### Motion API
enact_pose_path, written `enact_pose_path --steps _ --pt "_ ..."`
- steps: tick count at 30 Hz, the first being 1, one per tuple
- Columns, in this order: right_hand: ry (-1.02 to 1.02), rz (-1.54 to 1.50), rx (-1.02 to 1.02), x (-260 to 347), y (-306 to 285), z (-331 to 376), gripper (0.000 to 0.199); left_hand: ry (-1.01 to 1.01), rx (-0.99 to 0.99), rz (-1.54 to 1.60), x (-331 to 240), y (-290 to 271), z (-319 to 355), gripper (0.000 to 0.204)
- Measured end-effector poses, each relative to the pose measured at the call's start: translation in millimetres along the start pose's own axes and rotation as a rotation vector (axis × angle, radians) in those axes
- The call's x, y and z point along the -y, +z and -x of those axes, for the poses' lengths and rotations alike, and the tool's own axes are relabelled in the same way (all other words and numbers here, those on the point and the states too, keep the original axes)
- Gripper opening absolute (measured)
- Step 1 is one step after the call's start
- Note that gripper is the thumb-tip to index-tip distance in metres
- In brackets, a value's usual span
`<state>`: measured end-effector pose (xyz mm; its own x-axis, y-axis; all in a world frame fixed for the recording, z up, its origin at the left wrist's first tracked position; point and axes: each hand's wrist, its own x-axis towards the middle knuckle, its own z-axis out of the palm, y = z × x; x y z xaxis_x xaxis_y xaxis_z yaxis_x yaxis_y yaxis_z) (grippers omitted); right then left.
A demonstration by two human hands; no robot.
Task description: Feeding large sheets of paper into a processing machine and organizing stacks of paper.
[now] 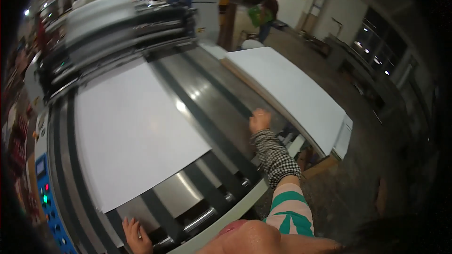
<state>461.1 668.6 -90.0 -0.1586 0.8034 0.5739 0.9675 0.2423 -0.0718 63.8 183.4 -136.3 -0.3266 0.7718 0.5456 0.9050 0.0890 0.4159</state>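
Observation:
A large white sheet [141, 127] lies flat on the metal bed of a machine, across its dark conveyor belts [200, 113]. My left hand [136, 236] is at the bed's front edge, just below the sheet's near left corner. Its fingers are stretched out and hold nothing. Over at the bed's right side, my right hand [260, 120] rests on the metal with its fingers curled in and nothing visible in them. A checked sleeve cover [274, 155] wraps that forearm. Right of this hand is a stack of white sheets [292, 91].
Rollers [117, 30] span the machine's far end. A blue control panel [47, 202] with lit buttons runs along the left side. Metal shafts [200, 220] cross the front edge. Farther back, a person [266, 14] stands near something green.

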Motion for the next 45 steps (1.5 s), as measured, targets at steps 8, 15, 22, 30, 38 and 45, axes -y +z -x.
enact_pose_path --steps 8,15,22,30,38,45 --pt "0.749 0.253 0.479 -176.3 -99.7 38.7 0.026 0.157 0.527 -0.028 79.3 81.7 20.9 0.013" --pt "0.355 0.131 0.418 -133.5 -103.8 26.1 0.023 0.011 0.301 0.264 -180.0 40.9 -59.5 0.015" --pt "-0.034 -0.323 0.646 119.4 -85.7 143.3 0.026 -0.406 0.722 0.606 -240.3 61.0 -58.9 0.047" --pt "-0.510 -1.245 0.388 228.6 -110.4 234.9 0.017 -0.721 0.395 0.756 -123.1 2.8 33.9 0.027" --pt "-0.259 -0.282 0.575 164.3 -118.0 226.8 0.049 -1.144 0.255 0.863 -100.2 -85.6 99.9 0.031" --pt "-0.376 -0.301 0.703 178.9 -115.1 220.1 0.051 -1.334 0.248 1.095 -103.4 -102.0 118.9 0.030"
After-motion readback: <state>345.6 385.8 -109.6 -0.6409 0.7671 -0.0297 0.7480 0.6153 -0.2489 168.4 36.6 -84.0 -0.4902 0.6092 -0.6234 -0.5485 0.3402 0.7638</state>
